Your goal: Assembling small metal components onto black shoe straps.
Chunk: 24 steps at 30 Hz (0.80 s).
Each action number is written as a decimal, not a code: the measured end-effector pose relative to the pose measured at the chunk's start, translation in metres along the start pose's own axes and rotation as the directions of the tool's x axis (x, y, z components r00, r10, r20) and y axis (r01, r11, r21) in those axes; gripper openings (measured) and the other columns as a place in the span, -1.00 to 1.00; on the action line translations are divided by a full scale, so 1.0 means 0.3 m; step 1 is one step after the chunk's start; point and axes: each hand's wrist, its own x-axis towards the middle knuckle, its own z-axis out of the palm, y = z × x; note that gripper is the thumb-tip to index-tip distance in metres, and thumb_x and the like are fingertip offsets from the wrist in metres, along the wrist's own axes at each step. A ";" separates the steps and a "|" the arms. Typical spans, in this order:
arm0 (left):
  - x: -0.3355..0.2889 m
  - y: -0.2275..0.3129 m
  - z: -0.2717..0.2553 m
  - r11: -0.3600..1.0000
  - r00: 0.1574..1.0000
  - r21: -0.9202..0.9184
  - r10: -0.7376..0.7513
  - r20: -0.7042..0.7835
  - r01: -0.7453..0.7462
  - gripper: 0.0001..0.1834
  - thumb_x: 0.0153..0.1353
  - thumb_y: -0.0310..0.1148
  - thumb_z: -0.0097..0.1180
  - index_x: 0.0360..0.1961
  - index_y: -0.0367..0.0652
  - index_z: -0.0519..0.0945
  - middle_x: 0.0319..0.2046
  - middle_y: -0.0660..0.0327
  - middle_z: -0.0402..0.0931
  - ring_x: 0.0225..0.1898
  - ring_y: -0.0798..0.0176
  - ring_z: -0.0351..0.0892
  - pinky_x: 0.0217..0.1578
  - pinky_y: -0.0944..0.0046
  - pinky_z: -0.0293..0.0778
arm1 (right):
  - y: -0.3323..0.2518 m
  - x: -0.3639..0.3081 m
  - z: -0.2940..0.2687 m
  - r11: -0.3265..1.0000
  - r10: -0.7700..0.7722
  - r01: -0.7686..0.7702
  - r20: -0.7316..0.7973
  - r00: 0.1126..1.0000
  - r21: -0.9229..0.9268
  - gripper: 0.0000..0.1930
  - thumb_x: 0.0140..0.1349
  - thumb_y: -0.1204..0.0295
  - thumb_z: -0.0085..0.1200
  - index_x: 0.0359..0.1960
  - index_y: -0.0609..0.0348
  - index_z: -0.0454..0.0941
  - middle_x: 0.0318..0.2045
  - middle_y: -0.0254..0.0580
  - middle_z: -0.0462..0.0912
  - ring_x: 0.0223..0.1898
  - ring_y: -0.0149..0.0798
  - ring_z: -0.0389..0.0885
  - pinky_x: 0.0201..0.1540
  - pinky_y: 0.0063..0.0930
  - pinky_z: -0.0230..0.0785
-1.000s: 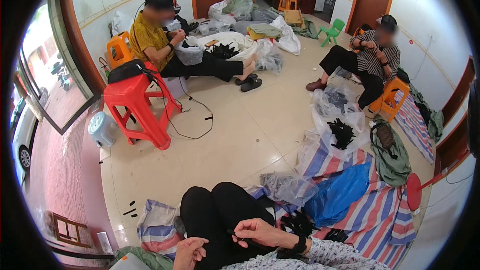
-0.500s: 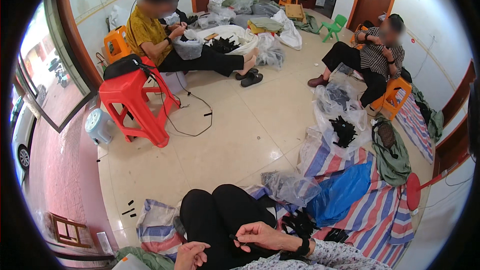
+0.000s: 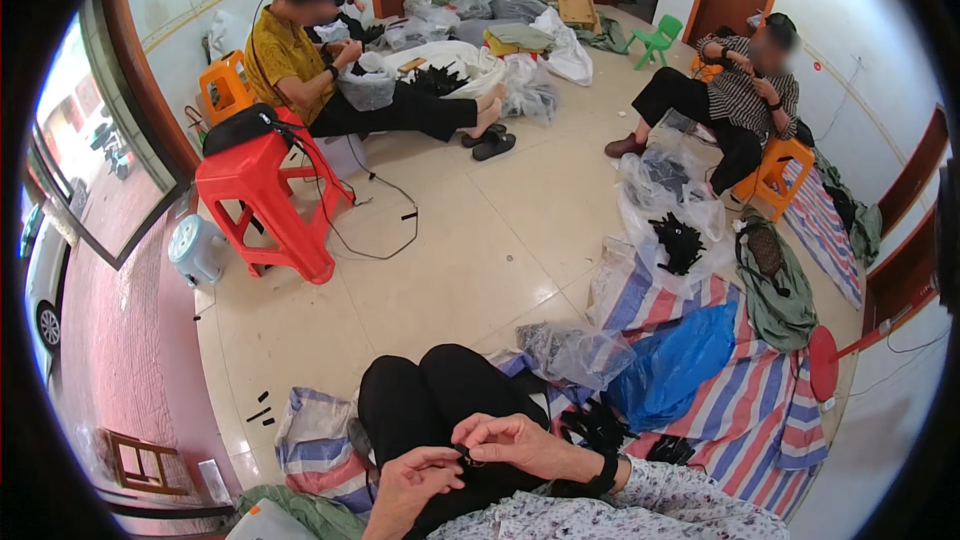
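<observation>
Above my black-trousered lap, my right hand pinches a small black piece between thumb and fingers. It looks like a short strip, but its exact kind is too small to make out. My left hand meets it from the other side, its thumb and fingertips closed on the same piece. Fingers cover most of it. Beside my right knee lies a heap of black strips on the striped woven sheet.
A clear plastic bag and a blue plastic sheet lie right of my knees. A red stool stands ahead on the left. Two seated people work farther off. A few black pieces lie on the floor at left.
My left hand has risen and moved right to meet the right hand at the black piece. My right hand has lifted slightly. The view has tilted down a little.
</observation>
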 end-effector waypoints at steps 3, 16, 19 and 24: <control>0.002 -0.024 0.041 0.992 0.995 -0.100 0.078 0.060 -0.072 -0.71 0.23 -0.55 0.10 -0.01 -0.34 0.50 -0.19 0.18 0.56 -0.24 0.36 0.59 -0.19 0.46 0.49 | -0.012 -0.023 0.038 0.996 -0.047 0.046 -0.006 0.999 -0.081 -0.87 0.27 0.42 0.13 -0.26 0.20 0.64 -0.04 -0.32 0.43 -0.14 -0.49 0.43 -0.07 -0.59 0.33; 0.020 -0.101 0.117 0.984 0.995 -0.154 0.081 -0.054 -0.089 -0.73 0.05 -0.65 0.21 -0.18 -0.44 0.54 -0.33 0.11 0.58 -0.32 0.33 0.61 -0.23 0.38 0.58 | -0.006 -0.082 0.038 0.997 -0.019 0.015 -0.055 0.998 -0.075 -0.86 0.24 0.49 0.14 -0.21 0.25 0.65 -0.03 -0.28 0.45 -0.04 -0.43 0.43 0.04 -0.55 0.26; 0.031 -0.098 0.116 0.991 0.996 -0.120 0.048 -0.070 -0.056 -0.77 0.04 -0.63 0.22 -0.22 -0.43 0.56 -0.40 0.14 0.59 -0.38 0.36 0.60 -0.27 0.42 0.55 | -0.007 -0.079 0.023 0.996 -0.030 0.027 -0.034 0.999 -0.089 -0.86 0.24 0.47 0.15 -0.22 0.24 0.65 -0.04 -0.29 0.44 -0.06 -0.44 0.43 0.01 -0.57 0.28; 0.020 -0.092 0.121 0.994 0.997 -0.101 0.032 -0.074 -0.040 -0.77 0.05 -0.65 0.25 -0.23 -0.43 0.57 -0.37 0.17 0.60 -0.39 0.39 0.60 -0.29 0.45 0.55 | -0.010 -0.087 0.034 0.996 -0.070 0.067 -0.040 0.997 -0.054 -0.82 0.26 0.38 0.15 -0.26 0.27 0.65 -0.07 -0.31 0.44 -0.10 -0.48 0.43 -0.03 -0.59 0.27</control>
